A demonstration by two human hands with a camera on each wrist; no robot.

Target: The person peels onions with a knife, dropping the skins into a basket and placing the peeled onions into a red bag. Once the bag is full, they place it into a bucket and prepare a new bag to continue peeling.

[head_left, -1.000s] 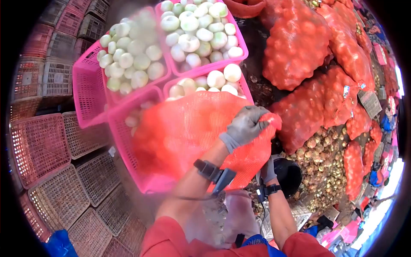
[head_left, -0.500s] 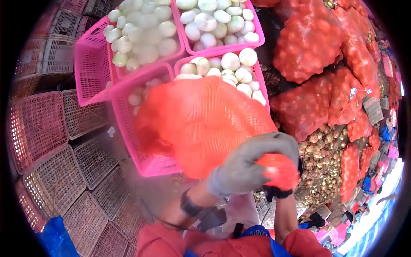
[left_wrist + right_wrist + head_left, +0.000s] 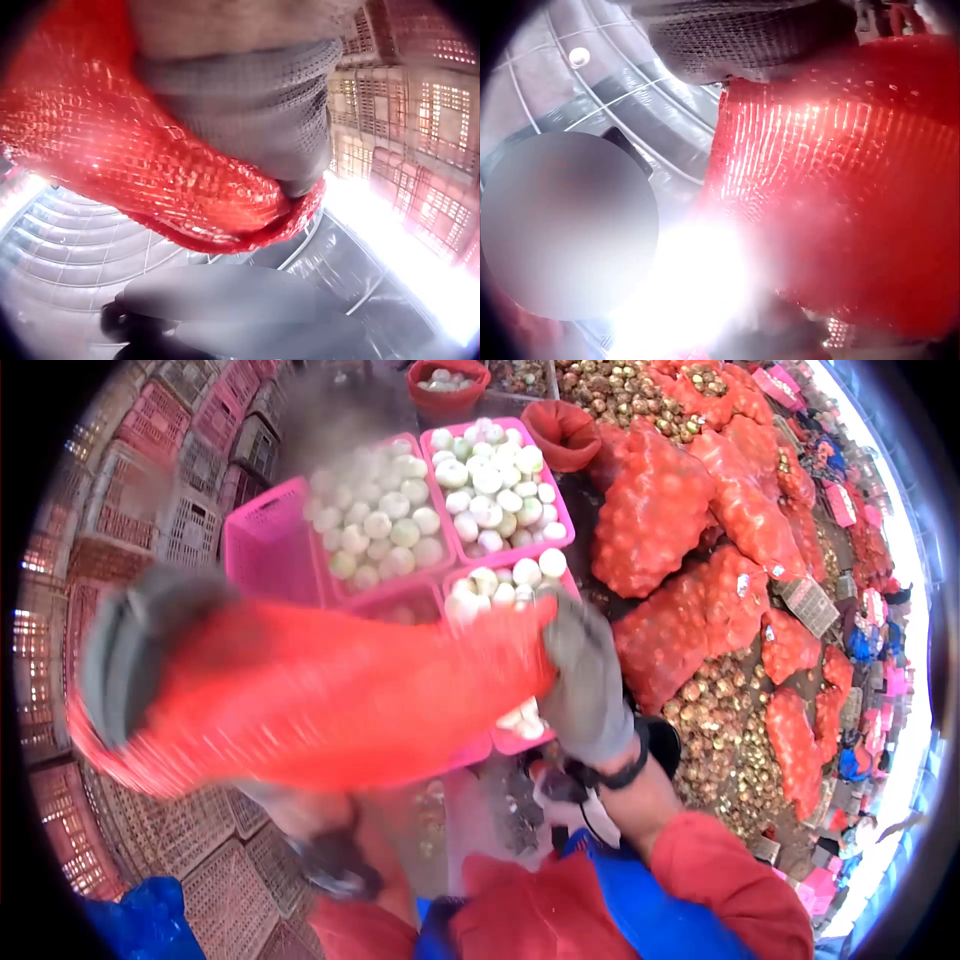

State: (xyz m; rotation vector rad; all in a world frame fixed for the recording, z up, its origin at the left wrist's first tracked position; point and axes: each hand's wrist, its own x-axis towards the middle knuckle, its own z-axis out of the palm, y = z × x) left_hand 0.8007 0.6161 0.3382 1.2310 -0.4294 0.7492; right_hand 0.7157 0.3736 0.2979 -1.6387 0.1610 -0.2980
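Note:
A red mesh bag is stretched sideways in front of me, over the near crates in the head view. My left hand, in a grey glove and blurred, grips its left end. The gloved right hand holds the other end. In the left wrist view the bag's folded edge wraps by the glove. Dark gloved fingers lie along the mesh in the right wrist view. Behind the bag stand pink crates with peeled white onions, partly hidden.
Full red mesh sacks lie to the right, with loose brown onions on the floor before them. Stacked plastic crates line the left. A red tub with white onions stands at the back.
My left hand has swung from the right side to the far left, drawing the bag out sideways. The bag has lost its bulging shape. The head view now reaches farther back.

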